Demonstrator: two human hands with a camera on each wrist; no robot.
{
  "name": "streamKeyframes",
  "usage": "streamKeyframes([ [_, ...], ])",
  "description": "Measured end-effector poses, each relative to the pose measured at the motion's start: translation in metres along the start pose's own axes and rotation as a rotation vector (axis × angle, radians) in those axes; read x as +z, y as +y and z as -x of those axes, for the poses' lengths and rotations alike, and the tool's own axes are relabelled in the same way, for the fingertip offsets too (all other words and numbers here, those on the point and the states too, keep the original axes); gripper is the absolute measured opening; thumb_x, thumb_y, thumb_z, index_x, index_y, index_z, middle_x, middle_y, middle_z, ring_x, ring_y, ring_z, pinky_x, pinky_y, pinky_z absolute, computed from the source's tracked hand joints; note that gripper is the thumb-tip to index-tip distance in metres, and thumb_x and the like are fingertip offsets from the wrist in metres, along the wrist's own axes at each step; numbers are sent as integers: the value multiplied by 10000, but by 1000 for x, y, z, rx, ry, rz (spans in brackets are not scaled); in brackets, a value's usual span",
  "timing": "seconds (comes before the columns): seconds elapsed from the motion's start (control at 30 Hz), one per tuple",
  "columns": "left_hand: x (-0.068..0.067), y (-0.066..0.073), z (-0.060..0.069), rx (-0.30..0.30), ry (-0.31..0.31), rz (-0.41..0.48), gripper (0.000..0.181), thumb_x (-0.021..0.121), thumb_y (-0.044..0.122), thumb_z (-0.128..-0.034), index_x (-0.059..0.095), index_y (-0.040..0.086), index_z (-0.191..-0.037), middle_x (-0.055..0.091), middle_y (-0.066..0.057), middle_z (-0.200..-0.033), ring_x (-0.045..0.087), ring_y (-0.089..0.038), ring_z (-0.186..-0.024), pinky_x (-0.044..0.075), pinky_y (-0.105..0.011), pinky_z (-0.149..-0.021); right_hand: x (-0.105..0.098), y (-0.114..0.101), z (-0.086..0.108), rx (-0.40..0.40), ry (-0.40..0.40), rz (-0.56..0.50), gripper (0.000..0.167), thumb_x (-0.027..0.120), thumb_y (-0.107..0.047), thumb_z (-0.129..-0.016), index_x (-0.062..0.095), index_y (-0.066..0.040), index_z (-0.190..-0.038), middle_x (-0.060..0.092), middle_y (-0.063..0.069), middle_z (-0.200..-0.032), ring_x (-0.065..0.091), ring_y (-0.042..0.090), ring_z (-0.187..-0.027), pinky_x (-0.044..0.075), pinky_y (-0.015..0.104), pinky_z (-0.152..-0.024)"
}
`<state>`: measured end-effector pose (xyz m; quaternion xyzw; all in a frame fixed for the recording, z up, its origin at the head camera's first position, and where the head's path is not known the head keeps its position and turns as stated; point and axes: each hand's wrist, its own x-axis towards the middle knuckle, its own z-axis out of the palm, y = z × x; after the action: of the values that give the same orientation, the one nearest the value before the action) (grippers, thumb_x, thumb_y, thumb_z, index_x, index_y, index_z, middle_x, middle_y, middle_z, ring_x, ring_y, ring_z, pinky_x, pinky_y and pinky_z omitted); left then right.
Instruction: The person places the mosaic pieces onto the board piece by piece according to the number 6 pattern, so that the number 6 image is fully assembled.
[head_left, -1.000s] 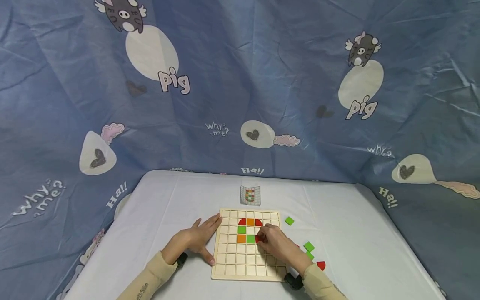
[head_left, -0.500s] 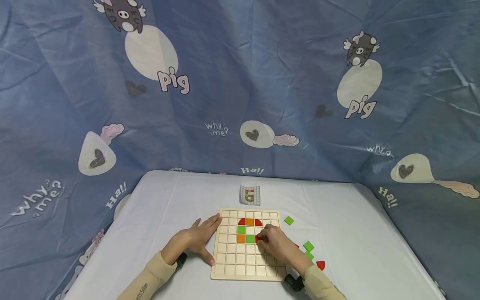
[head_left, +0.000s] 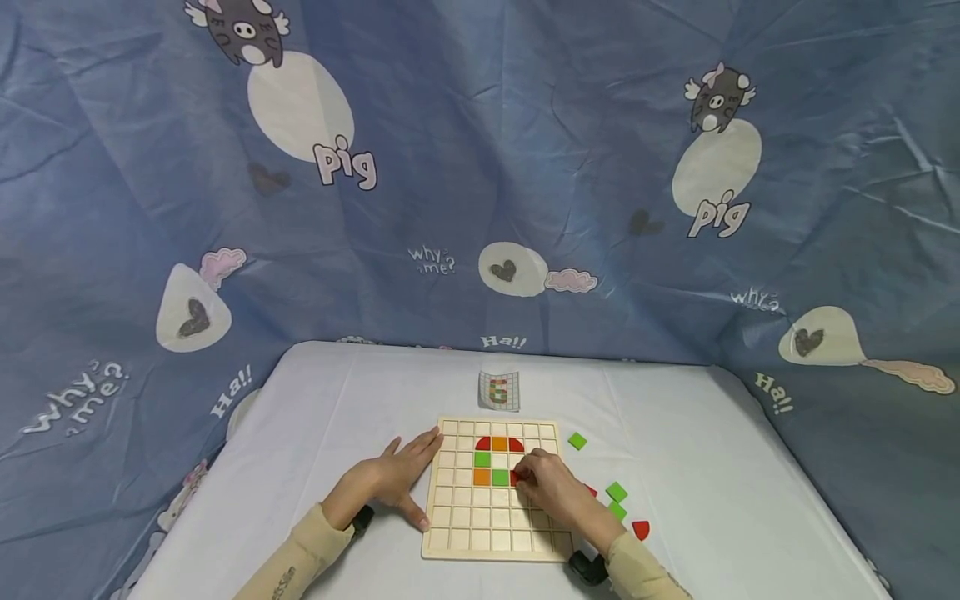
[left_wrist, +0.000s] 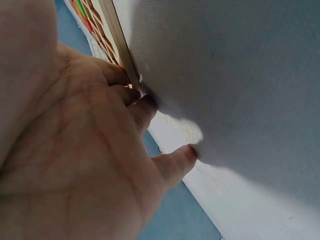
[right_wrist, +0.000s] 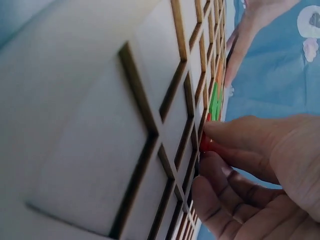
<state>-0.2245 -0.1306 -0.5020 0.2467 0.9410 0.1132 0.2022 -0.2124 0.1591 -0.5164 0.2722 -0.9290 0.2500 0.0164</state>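
Note:
A wooden grid board (head_left: pixel 450 537) lies on the white table. My left hand (head_left: pixel 401 475) rests along its left edge with spread fingers; the left wrist view shows the fingertips beside that edge. My right hand (head_left: pixel 551 485) is over the board, pinching a small red piece (right_wrist: pixel 205 143) between thumb and fingers at a cell. Fingers hide most of the piece, so its shape is unclear. Left of it in the same row sit a green square tile (head_left: pixel 500 477) and an orange tile (head_left: pixel 482 477). Above are another green tile (head_left: pixel 482 459) and a top row of red quarter-round (head_left: pixel 483 444), orange square (head_left: pixel 499 444) and red quarter-round.
Behind the board lies a pattern card (head_left: pixel 498 391) with a coloured figure on a grid. To the right are loose green tiles (head_left: pixel 617 492), a red quarter-round piece (head_left: pixel 641 530) and another red piece (head_left: pixel 592 490) partly behind the right arm. A patterned blue cloth (head_left: pixel 420 200) hangs behind.
Both hands keep almost the same place. The right fingers stay on the red piece at the same cell; the head view has shifted very slightly.

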Motion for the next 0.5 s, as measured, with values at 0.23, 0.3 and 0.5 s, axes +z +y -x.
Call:
streamKeyframes([
  [0.23, 0, -1, -1, 4, 1, -15, 1370, 846, 615, -545, 114, 36, -1547, 79, -127, -1630, 111, -280, -1504, 148, -595, -1173, -8, 4, 8, 60, -13, -60, 216, 718, -148, -869, 687, -14, -1035, 611, 14, -911, 598, 103, -798, 525, 198, -665],
  [0.3, 0, -1, -1, 7, 1, -16, 1367, 846, 613, -548, 115, 31, -1546, 79, -132, -1629, 113, -283, -1504, 149, -599, -1171, -11, 6, 11, 60, 2, -74, 215, 706, -150, -881, 685, -9, -1042, 626, 23, -926, 611, 119, -811, 534, 204, -678],
  [0.5, 1, -3, -1, 11, 3, -10, 1362, 851, 605, -552, 120, 26, -1545, 82, -133, -1629, 112, -288, -1504, 146, -603, -1169, -26, 22, 19, 101, 75, -74, 157, 700, -91, -873, 686, -15, -1010, 638, 28, -911, 609, 117, -799, 530, 211, -667],
])
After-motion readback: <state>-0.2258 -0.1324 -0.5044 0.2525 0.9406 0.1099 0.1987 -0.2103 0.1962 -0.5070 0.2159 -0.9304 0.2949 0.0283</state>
